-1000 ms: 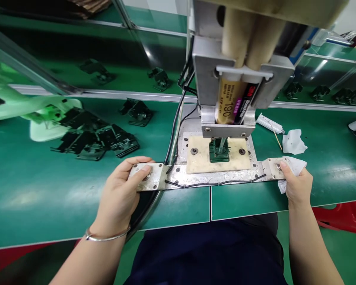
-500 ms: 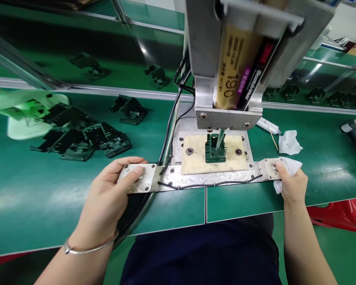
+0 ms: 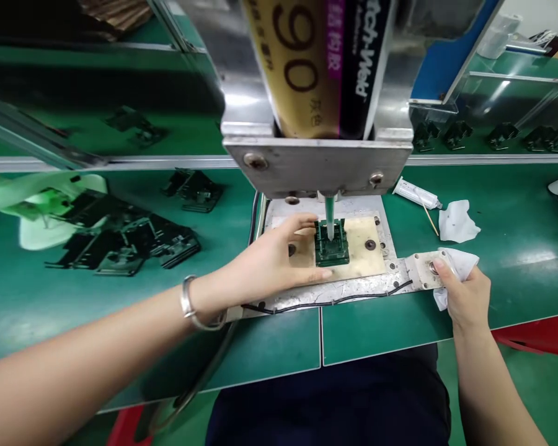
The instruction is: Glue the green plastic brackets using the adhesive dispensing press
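Observation:
My left hand [image 3: 281, 257] reaches over the metal base [image 3: 279, 297], thumb and fingers apart at the left side of a small green circuit board assembly [image 3: 332, 251]. Whether the fingertips touch it I cannot tell. The assembly sits on a cream fixture block [image 3: 365, 263], beneath the nozzle [image 3: 330, 214] of a glue dispenser [image 3: 316, 167], whose tip points down into it. My right hand [image 3: 467, 297] grips the right button plate [image 3: 425, 269], thumb on its round button. A crumpled white tissue [image 3: 462, 263] is tucked between that hand and the plate.
Several dark assemblies [image 3: 121, 244] lie at the left beside a pale green object [image 3: 41, 229]. A white tube [image 3: 416, 193], a thin stick [image 3: 428, 217] and another tissue [image 3: 458, 222] lie behind my right hand. More assemblies [image 3: 502, 135] stand behind the rear rail.
My left hand has let go of the left button plate and moved right and forward to the assembly. My right hand stays on its plate. The view has moved closer to the dispenser.

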Available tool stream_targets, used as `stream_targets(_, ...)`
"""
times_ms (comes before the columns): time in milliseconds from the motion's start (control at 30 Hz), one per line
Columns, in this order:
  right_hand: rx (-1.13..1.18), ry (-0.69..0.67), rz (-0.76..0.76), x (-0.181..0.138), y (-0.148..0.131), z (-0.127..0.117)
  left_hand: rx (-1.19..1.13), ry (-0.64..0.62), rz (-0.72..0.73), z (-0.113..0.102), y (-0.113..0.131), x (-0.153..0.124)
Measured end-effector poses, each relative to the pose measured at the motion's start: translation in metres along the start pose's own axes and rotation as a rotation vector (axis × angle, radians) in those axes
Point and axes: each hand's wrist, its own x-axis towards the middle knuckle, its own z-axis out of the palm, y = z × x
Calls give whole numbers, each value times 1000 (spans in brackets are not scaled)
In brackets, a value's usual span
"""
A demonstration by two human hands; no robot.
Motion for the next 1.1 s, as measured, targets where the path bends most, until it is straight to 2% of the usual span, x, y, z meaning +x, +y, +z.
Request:
stream_targets(100, -3, -4, 11, -1, -3, 1, -109, -16, -8, 5, 0, 11)
stream_targets(200, -8, -10, 12, -2, -5, 1, -249, -26, -32, 3, 9, 8)
stream_targets(300, -14, -15, 7, -2, -6, 1, -312, -42, -139, -2, 23, 1)
stream_targets(400, -37, -7, 6, 1, -5, 2, -270, -108, -242, -4, 31, -5)
stream_targets(500, -39, -12, -8, 4, -2, 3, -266, -131, -404, -3, 30, -16)
stream_targets(567, -35, 19, -13, 3, 0, 1, -312, -102, -448, -1, 26, -31)
stream_targets(600, -48, 73, -27, 0, 2, -2, -343, -86, -420, 0, 23, -41)
stream_targets(667, -116, 219, -117, -14, 2, -9, -396, -24, -276, 5, 18, -64)
stream_targets(733, -198, 252, -320, -37, -3, -17, -405, 59, -92, 12, 14, -88)
stream_targets(800, -222, 100, -612, -65, -16, -24, -393, 101, 62, 22, 13, -108)
stream_targets(867, -164, -175, -870, -92, -36, -25, -388, 99, 172, 31, 14, -120)
stream_targets(900, -125, -324, -947, -104, -47, -24, -393, 97, 222, 35, 14, -123)
stream_targets(967, -48, -586, -997, -123, -65, -17, -396, 96, 324, 41, 16, -124)
stream_targets(1033, 12, -674, -1026, -134, -78, -7, -385, 75, 401, 44, 17, -123)
stream_targets(1100, 47, -636, -1114, -140, -84, 1, -371, 46, 460, 44, 19, -121)
